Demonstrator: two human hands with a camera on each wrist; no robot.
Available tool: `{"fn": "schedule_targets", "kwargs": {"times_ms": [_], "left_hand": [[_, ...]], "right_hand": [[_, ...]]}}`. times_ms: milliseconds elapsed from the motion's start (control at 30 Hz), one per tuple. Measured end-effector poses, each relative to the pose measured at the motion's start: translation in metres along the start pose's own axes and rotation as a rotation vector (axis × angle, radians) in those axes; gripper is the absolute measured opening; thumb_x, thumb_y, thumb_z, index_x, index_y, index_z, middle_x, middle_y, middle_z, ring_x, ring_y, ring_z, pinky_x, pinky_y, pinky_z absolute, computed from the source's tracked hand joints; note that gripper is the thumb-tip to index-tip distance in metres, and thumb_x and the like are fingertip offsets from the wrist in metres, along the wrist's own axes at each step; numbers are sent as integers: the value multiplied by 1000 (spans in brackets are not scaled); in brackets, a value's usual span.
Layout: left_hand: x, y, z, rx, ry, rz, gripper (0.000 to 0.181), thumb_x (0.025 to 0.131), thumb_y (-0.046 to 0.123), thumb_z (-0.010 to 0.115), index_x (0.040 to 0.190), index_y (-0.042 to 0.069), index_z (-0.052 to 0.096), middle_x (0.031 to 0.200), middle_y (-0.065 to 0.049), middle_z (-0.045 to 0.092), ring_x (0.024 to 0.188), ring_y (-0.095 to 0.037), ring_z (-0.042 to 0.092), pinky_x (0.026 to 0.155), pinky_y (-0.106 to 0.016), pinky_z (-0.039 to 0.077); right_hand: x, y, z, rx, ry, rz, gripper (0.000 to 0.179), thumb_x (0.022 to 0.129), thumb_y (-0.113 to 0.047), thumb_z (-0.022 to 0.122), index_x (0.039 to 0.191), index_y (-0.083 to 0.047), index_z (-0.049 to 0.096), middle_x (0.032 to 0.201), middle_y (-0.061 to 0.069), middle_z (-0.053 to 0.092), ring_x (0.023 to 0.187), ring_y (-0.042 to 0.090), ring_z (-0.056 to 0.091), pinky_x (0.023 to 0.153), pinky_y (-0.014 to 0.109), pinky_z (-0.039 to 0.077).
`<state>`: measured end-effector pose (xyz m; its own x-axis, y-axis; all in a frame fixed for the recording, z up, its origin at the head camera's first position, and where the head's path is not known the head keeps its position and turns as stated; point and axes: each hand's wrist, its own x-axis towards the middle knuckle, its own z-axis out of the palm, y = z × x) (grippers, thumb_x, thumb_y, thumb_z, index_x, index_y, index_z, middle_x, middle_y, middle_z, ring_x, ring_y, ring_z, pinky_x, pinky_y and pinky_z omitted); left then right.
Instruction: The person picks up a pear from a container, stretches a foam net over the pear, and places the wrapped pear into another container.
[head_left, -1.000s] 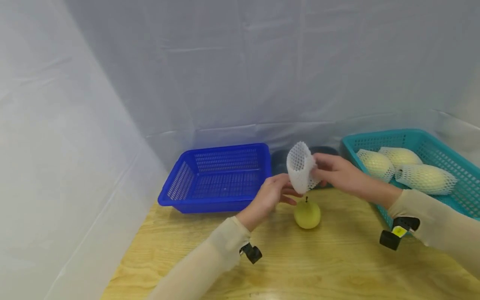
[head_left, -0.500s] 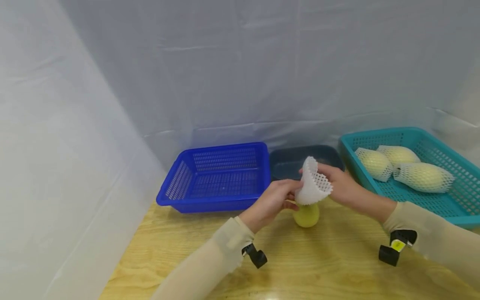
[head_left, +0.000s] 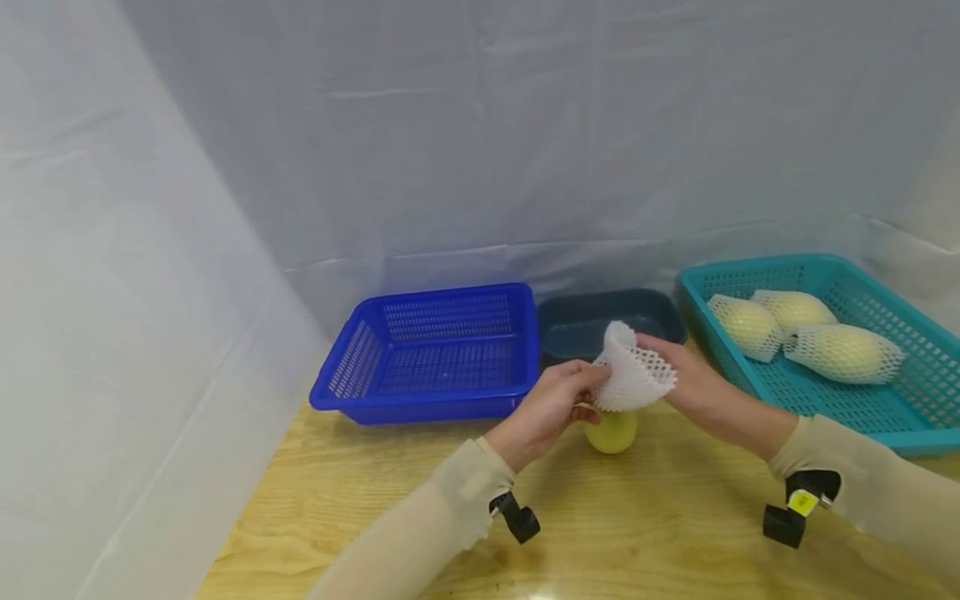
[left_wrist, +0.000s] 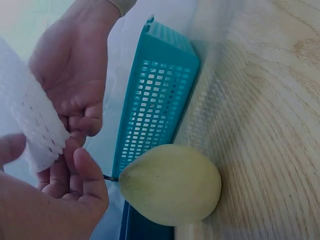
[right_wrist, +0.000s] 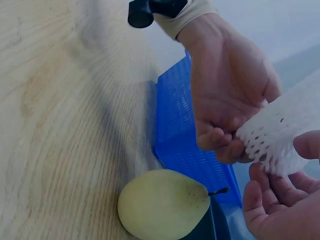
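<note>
A white foam fruit net [head_left: 634, 373] is held just above a yellow-green pear [head_left: 611, 432], which stands upright on the wooden table with its stem up. My left hand [head_left: 552, 408] grips the net's left side, thumb on the outside. At the net's right and far side, my right hand [head_left: 693, 387] holds it too, its fingertips partly hidden behind the mesh in the head view. The left wrist view has the fingers of both hands at the lower rim of the net [left_wrist: 30, 110], apart from the pear [left_wrist: 170, 185] and its dark stem.
A blue basket [head_left: 427, 408] stands at the back left, with a dark teal bin [head_left: 551, 333] beside it. In the turquoise basket [head_left: 757, 379] on the right lie several netted pears [head_left: 847, 354]. Plastic sheeting [head_left: 480, 150] hangs behind and to the left.
The net has come down and tilted, its wide opening now facing right. My left hand, earlier with looser fingers, now grips it. My right hand has shifted round to its far right side.
</note>
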<state>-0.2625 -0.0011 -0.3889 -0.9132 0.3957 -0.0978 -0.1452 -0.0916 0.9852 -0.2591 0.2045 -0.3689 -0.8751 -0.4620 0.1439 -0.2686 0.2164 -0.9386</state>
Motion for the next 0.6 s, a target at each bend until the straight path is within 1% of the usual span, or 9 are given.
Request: {"fn": "schedule_targets", "kwargs": {"times_ms": [100, 133, 167, 233, 300, 367, 467, 533, 600], "left_hand": [[2, -2, 2, 2, 52, 41, 19, 100, 22, 61, 88, 7, 59, 94, -2, 61, 83, -14, 59, 66, -27, 52], [3, -3, 3, 11, 74, 52, 19, 100, 21, 60, 88, 7, 58, 94, -3, 61, 83, -15, 59, 66, -27, 52], [3, -5, 4, 22, 100, 60, 18, 100, 21, 59, 89, 6, 58, 94, -3, 60, 83, -15, 59, 66, -28, 51], [4, -8, 4, 52, 154, 66, 18, 100, 20, 57, 92, 4, 58, 92, -4, 59, 81, -16, 58, 64, -28, 52], [5, -12, 5, 81, 202, 47, 19, 100, 21, 56, 94, 3, 57, 89, -5, 58, 76, -16, 57, 62, -28, 51], [5, -17, 5, 114, 242, 27, 19, 100, 20, 55, 97, 1, 58, 88, -5, 57, 71, -16, 55, 58, -28, 50], [6, -26, 6, 147, 286, 4, 20, 100, 18, 54, 102, -1, 59, 88, -5, 57, 66, -15, 52, 55, -27, 47], [6, -32, 7, 160, 301, 7, 21, 99, 16, 53, 105, -3, 60, 89, -5, 57, 65, -15, 52, 54, -27, 47], [6, -36, 6, 161, 312, 11, 22, 98, 14, 52, 107, -4, 61, 88, -5, 58, 64, -14, 52, 54, -26, 46]], "right_hand": [[1, -3, 1, -45, 35, 77, 51, 104, -24, 56, 150, -6, 41, 140, 16, 54, 122, 24, 55, 89, 33, 53], [1, -4, 1, -54, 50, 93, 49, 104, -23, 55, 149, -7, 42, 137, 19, 56, 119, 28, 57, 87, 34, 54], [2, -3, 1, -62, 66, 109, 48, 104, -21, 54, 148, -7, 42, 132, 20, 58, 115, 29, 59, 86, 35, 55], [2, 0, 1, -53, 90, 143, 47, 104, -18, 53, 147, -6, 42, 123, 19, 61, 106, 26, 63, 82, 36, 56], [1, 6, 2, -55, 113, 159, 46, 103, -16, 53, 147, -4, 43, 115, 18, 62, 98, 23, 64, 79, 36, 56], [-1, 12, 4, -82, 138, 171, 46, 103, -17, 54, 146, -4, 44, 111, 15, 62, 93, 20, 62, 77, 36, 55], [-4, 20, 9, -123, 178, 181, 44, 102, -17, 55, 145, -5, 47, 108, 14, 61, 90, 21, 61, 76, 39, 55], [-4, 25, 12, -148, 201, 186, 43, 103, -19, 55, 143, -7, 49, 105, 13, 60, 88, 22, 60, 75, 40, 55], [-5, 29, 14, -140, 211, 186, 42, 103, -20, 56, 143, -7, 50, 104, 14, 59, 88, 23, 61, 76, 41, 56]]}}
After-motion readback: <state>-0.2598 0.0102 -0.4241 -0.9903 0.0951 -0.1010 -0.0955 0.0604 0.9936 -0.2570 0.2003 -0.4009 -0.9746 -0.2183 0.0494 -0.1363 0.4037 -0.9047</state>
